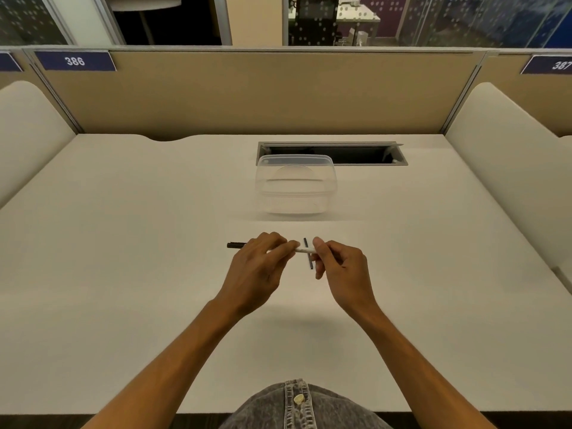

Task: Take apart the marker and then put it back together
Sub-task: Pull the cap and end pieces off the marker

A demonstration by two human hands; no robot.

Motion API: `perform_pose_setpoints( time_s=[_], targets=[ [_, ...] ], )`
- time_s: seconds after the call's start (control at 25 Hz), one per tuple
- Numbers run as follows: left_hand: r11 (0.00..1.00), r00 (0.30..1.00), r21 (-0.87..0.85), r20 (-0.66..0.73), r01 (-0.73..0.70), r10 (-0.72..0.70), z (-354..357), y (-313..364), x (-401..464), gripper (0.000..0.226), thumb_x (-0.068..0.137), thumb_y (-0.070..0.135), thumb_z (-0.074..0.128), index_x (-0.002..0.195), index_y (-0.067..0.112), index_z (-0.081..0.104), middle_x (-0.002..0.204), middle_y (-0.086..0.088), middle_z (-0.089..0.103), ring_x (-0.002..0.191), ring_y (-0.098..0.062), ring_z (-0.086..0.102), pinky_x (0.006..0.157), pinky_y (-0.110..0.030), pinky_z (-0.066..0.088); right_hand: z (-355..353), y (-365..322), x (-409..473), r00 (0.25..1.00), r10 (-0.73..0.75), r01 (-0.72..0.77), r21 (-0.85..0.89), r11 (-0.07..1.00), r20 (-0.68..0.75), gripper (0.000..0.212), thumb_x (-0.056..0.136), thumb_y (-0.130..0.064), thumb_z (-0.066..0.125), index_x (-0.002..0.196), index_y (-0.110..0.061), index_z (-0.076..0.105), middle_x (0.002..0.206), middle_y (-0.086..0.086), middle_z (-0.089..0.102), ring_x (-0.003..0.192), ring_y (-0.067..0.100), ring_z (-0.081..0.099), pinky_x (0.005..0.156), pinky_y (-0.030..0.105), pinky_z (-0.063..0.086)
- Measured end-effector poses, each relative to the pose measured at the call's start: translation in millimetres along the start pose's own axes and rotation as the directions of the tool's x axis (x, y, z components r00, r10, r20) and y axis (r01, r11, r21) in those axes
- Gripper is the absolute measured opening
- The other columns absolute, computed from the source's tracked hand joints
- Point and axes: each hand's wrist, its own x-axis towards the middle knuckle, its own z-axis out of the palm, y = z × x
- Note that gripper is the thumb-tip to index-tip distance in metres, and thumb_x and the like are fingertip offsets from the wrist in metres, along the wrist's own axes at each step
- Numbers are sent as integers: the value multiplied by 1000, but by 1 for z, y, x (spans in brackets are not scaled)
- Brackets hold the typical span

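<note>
Right now we see the fingers [286, 246] of the left hand [257, 267] pinched around the marker [305, 250], closing on its white barrel near the middle, with the thumb tucked underneath. The fingers of the right hand [340, 267] pinch the right end of the same barrel, the fingertip [318, 243] raised just over it. The marker lies level between both hands, lifted a little above the bench [123, 274], and its black end [236, 244] pokes out past the left hand toward the left. A thin dark stick [308, 255], perhaps the ink core, crosses the barrel almost upright just beside the right fingers; we cannot tell whether it is held or lying on the bench below.

Farther out, both bare forearms reach in from the near edge, over a grey denim garment [297, 407] with a pale button. Beyond the hands stands a clear plastic container [295, 187] with its lid on, and behind it a rectangular cable slot [365, 153] is cut into the bench. A tan partition [247, 94] closes the back, bearing the number plates 386 [75, 61] and 387 [557, 65].
</note>
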Motion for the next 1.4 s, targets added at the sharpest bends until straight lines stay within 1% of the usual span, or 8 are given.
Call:
perform_pose_setpoints(
  time_s=[0.56, 0.8, 0.92, 1.0, 1.12, 1.16, 1.24, 1.4],
  targets=[
    [960, 975, 187, -27, -210, 219, -46, 18, 25, 22, 88, 26, 64, 100, 8, 71, 72, -7, 65, 47, -21, 53, 41, -28, 48, 7, -40, 20, 995, 39, -33, 71, 997, -95, 57, 97, -39, 46, 46, -14, 40, 37, -9, 40, 37, 6, 40, 41, 15, 33],
    [988, 987, -93, 94, -125, 134, -74, 26, 41, 35, 94, 37, 51, 100, 10, 73, 66, -4, 67, 51, -21, 56, 47, -37, 49, 3, -53, 16, 983, -113, 138, 172, 975, -148, 56, 100, -25, 45, 54, 7, 48, 38, -10, 41, 39, 7, 42, 42, 13, 33],
    [923, 970, -376, 242, 80, 14, -94, 32, 54, 33, 91, 41, 54, 97, 17, 75, 57, 3, 63, 48, -12, 54, 48, -20, 43, 0, -63, 14, 963, -219, 247, 184, 951, -160, 57, 99, -33, 45, 51, -3, 47, 40, -10, 44, 40, 6, 42, 43, 11, 33],
    [760, 880, -568, 474, 315, -10, -110, 30, 66, 27, 86, 39, 58, 93, 20, 77, 53, 3, 60, 42, -9, 47, 45, -15, 38, -6, -74, 13, 854, -491, 510, 86, 856, -174, 49, 101, -33, 42, 54, -18, 42, 42, -6, 44, 41, 6, 40, 46, 5, 29],
    [597, 693, -618, 707, 511, 138, -131, 23, 78, 22, 86, 34, 62, 87, 19, 78, 52, 1, 55, 42, -14, 36, 41, -19, 34, -15, -82, 19, 420, -902, 885, -176, 431, -98, 40, 104, -24, 34, 65, -16, 36, 38, 6, 41, 46, 12, 32, 52, 9, 24],
    [600, 688, -618, 710, 508, 149, -133, 23, 79, 21, 86, 34, 63, 87, 19, 78, 52, 1, 54, 43, -15, 35, 42, -19, 33, -16, -83, 23, 355, -930, 902, -227, 367, -93, 41, 104, -23, 34, 64, -14, 37, 37, 10, 40, 46, 13, 30, 50, 14, 24],
    [657, 778, -614, 625, 436, 68, -130, 27, 78, 23, 84, 35, 63, 90, 20, 78, 52, 1, 56, 44, -12, 40, 44, -17, 36, -17, -83, 29, 420, -898, 855, -274, 439, -131, 48, 104, -24, 35, 58, -10, 41, 38, 9, 40, 44, 14, 31, 47, 17, 23],
    [951, 971, -306, 235, 39, 35, -116, 36, 70, 29, 88, 35, 60, 103, 16, 75, 69, 5, 70, 55, -10, 58, 54, -26, 48, -8, -83, 26, 858, -468, 481, 13, 876, -211, 54, 100, -24, 45, 47, -21, 39, 40, -14, 40, 39, 10, 41, 42, 10, 27]
  ],
)
